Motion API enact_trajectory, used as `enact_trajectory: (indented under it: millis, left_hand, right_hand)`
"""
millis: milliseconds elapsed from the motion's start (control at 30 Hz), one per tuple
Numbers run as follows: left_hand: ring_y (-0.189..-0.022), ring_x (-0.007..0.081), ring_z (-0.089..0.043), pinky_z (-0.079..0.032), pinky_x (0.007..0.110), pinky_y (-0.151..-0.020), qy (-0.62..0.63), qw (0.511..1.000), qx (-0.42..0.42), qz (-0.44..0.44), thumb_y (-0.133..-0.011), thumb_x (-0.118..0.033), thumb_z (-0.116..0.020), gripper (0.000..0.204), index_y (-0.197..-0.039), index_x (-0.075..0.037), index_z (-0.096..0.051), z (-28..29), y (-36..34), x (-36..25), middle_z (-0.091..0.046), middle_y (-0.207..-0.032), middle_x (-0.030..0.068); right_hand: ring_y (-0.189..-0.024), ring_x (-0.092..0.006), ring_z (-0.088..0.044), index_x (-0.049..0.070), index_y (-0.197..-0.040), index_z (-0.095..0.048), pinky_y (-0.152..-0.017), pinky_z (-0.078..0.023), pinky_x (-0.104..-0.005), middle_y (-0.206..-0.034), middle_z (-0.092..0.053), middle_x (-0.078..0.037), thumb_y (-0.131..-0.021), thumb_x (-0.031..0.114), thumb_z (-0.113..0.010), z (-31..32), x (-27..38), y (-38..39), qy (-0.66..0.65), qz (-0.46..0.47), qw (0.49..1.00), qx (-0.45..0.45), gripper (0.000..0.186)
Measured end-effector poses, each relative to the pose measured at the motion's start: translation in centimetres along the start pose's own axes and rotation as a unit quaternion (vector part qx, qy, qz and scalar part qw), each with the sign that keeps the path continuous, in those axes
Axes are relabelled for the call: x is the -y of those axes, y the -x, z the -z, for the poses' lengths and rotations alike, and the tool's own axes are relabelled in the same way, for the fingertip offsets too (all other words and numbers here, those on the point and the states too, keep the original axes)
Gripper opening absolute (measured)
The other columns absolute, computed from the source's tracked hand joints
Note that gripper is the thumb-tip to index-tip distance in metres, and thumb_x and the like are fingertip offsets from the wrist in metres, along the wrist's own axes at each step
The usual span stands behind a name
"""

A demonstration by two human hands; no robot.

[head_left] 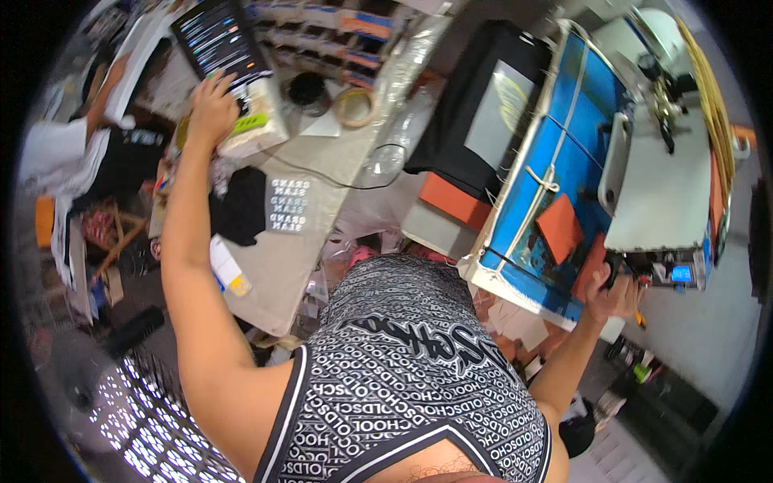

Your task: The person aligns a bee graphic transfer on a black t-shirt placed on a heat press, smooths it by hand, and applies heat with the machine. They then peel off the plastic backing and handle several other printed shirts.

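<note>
My left hand (214, 111) reaches out at the upper left, its fingers stretched over the lower edge of a dark screen (217, 39). Nothing shows in its grasp. Beside that hand lies a white package (256, 138) with a green label. To the right, my right hand (613, 299) is closed round a black handle (613, 269) at the front of a heat press (660, 185). A small blue-lit display (681, 274) sits on the press next to this hand. A black shirt (475, 105) with a grey transfer sheet (501, 113) lies to the left of the press.
On the left table (282, 270) are a roll of tape (354, 107), a black cloth (240, 205) and a printed film sheet (288, 205). A blue tray (555, 153) with cords and orange pads stands by the press. Another person (60, 153) is at the far left.
</note>
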State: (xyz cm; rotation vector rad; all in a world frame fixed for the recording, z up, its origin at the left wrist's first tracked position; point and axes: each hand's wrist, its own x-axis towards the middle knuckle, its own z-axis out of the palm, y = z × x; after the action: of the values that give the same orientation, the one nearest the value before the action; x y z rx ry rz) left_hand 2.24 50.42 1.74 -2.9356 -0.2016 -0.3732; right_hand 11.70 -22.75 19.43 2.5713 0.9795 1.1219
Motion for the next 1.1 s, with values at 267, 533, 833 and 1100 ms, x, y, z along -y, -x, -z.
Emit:
enact_trajectory:
  millis: [267,533,833,1100]
  left_hand:
    - [-0.134,0.0340,-0.051,-0.035,0.050,-0.113,0.194,0.967,-0.133,-0.095,-0.084,-0.009,-0.066,0.007,-0.085,-0.002,-0.068,-0.3,1.6,-11.0,-0.064,-0.132,0.0124]
    - [-0.129,0.0300,-0.054,-0.033,0.050,-0.114,0.401,0.891,-0.131,-0.168,-0.080,-0.007,-0.069,0.014,-0.094,-0.007,-0.069,3.2,-3.5,-29.7,-0.066,-0.126,0.0099]
    - [-0.125,0.0304,-0.055,-0.034,0.055,-0.112,0.347,0.886,-0.119,-0.283,-0.083,-0.008,-0.062,0.024,-0.105,-0.005,-0.072,4.2,-16.8,-42.6,-0.064,-0.127,0.0121]
    - [-0.120,0.0299,-0.055,-0.027,0.062,-0.114,0.229,0.905,-0.113,-0.340,-0.079,-0.003,-0.063,0.046,-0.124,-0.015,-0.069,2.8,-25.7,-47.0,-0.061,-0.122,0.0069]
  right_hand:
    - [-0.054,-0.0371,-0.055,0.005,-0.068,-0.055,-0.053,-0.045,-0.0465,-0.060,-0.054,-0.014,-0.095,0.041,-0.062,-3.5,-4.0,6.3,0.028,-0.056,0.996,-0.065,0.046]
    - [-0.087,-0.0435,-0.060,-0.002,-0.085,-0.063,-0.081,-0.047,-0.0505,-0.088,-0.065,-0.020,-0.092,0.032,-0.061,-3.6,-7.2,10.9,0.052,-0.240,0.969,-0.011,0.035]
    - [-0.100,-0.0438,-0.059,-0.005,-0.092,-0.068,-0.102,-0.041,-0.0519,-0.098,-0.068,-0.021,-0.103,0.031,-0.048,-1.9,-11.2,14.8,0.083,-0.379,0.919,-0.068,0.043]
    - [-0.089,-0.0452,-0.062,-0.007,-0.081,-0.066,-0.092,-0.047,-0.0506,-0.085,-0.069,-0.023,-0.104,0.025,-0.045,-1.5,-15.0,18.0,0.119,-0.415,0.896,-0.102,0.045]
